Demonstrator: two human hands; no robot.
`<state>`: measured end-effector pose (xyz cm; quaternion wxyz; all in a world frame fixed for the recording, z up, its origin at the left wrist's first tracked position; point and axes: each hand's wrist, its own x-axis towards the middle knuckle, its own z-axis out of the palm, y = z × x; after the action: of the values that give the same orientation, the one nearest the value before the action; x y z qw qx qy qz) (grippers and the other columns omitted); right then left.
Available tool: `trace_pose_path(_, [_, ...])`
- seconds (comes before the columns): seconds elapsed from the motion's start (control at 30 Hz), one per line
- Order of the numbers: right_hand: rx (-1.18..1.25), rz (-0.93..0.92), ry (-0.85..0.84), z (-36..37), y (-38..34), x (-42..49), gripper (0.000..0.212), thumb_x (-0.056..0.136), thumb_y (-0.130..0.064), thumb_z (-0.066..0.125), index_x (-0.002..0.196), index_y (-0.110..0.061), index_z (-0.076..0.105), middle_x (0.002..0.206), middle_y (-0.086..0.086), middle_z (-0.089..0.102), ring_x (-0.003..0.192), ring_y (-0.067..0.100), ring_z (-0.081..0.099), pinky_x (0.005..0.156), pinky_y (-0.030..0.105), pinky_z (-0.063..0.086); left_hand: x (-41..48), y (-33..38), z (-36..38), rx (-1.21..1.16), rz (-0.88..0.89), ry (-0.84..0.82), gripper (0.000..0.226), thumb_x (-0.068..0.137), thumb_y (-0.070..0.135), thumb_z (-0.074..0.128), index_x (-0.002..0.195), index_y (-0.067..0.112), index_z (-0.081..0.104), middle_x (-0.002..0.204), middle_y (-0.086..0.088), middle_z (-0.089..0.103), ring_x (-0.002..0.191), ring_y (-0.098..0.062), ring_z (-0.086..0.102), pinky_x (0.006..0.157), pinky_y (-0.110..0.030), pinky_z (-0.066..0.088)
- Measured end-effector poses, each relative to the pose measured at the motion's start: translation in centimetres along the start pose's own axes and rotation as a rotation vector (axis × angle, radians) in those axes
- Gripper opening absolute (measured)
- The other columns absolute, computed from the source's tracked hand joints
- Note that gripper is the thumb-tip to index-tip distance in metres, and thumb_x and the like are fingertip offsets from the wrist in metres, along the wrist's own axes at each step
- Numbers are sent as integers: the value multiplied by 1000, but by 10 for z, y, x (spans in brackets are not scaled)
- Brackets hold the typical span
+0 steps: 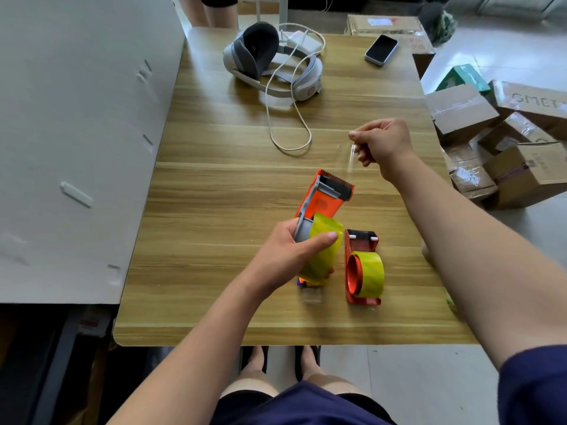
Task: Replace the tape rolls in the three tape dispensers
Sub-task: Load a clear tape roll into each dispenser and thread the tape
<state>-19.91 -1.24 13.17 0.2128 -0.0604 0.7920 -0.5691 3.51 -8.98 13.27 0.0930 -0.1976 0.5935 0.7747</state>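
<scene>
Gripping the orange dispenser (325, 197) by its grey body, the left hand (285, 250) holds it above the wooden table (214, 210) in the head view, with the serrated blade end pointing away from the person. The thumb lies across the yellow-green tape roll (322, 256) mounted in this dispenser, and the fingers curl round the far side.

The right hand (383, 142) is raised beyond the blade end, its thumb and forefinger pinching a clear tape strip (351, 157); the remaining fingers are curled. The strip slopes down toward the blade; whether it touches the teeth cannot be told.

A red dispenser (363, 245) lies flat on the table, just right of the held one, with a second yellow-green roll (372, 274) seated on its hub. A small clear and purple item shows under the left hand; its nature cannot be told.

At the far end of the table rest a grey-white headset (260, 53), a looped white cable (288, 130) and a phone (381, 50). Cardboard boxes (463, 111) stand on the floor to the right
</scene>
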Motion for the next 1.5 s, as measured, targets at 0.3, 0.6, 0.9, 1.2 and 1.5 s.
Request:
trace_pose_path(0.3, [-33,-6,67,-14,-21,20,16,83,-2,62,68,-6,60,59,11,54,35,10,49,37,22,43,-8,5,-14,5,66,-8,12,77,14,69,82,9,59,59,-10,67,51,-21,63,50,-27,51])
trace_pose_path(0.6, [29,75,196,-25,-16,36,16,82,-2,63,66,-7,61,61,11,55,35,10,48,38,20,44,-10,12,-22,5,57,-72,13,71,15,63,81,7,59,56,-10,66,46,-21,61,48,-24,50])
trace_pose_path(0.9, [88,150,248,-28,-7,37,20,84,-2,61,66,-8,58,58,10,54,35,10,44,39,19,42,-13,32,-44,59,56,-11,24,67,24,75,77,6,64,50,-14,63,38,-23,58,48,-32,52])
trace_pose_path(1.2, [182,194,251,-37,14,36,17,85,-1,59,69,-7,59,50,6,54,36,9,45,37,16,40,-30,61,-76,184,48,-59,29,71,42,69,70,13,70,51,-17,64,41,-28,60,52,-39,53])
trace_pose_path(1.5, [-106,328,91,-20,46,22,22,85,4,55,66,-7,54,43,6,54,25,4,40,29,11,31,-22,70,-70,-70,202,28,45,79,38,50,54,5,68,38,-8,57,30,-19,52,39,-22,47])
